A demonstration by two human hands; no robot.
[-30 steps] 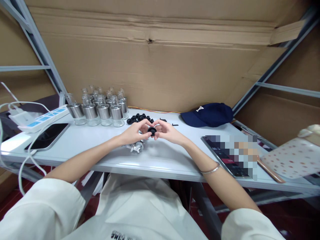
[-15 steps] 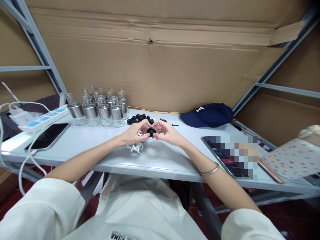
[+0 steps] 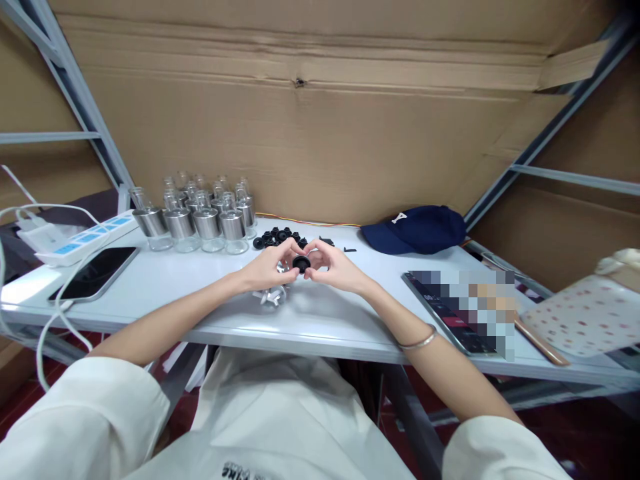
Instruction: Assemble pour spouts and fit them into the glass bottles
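Observation:
My left hand (image 3: pixel 267 267) and my right hand (image 3: pixel 334 265) meet above the middle of the white table (image 3: pixel 165 297). Between their fingertips they pinch a small round black cap (image 3: pixel 301 262). Under my left hand lie a few white and silver pump parts (image 3: pixel 271 294). Just behind the hands is a small pile of black caps (image 3: pixel 280 237). Several small glass bottles with silver collars (image 3: pixel 203 217) stand in rows at the back left.
A phone (image 3: pixel 97 272) on a cable and a white power strip (image 3: pixel 85 237) lie at the left. A navy cap (image 3: pixel 415 229) sits back right, a tablet (image 3: pixel 460 310) and a dotted pouch (image 3: pixel 585 313) at the right. Cardboard walls the back.
Both hands have drawn a little closer together around the black cap and shifted slightly left. Nothing else has moved.

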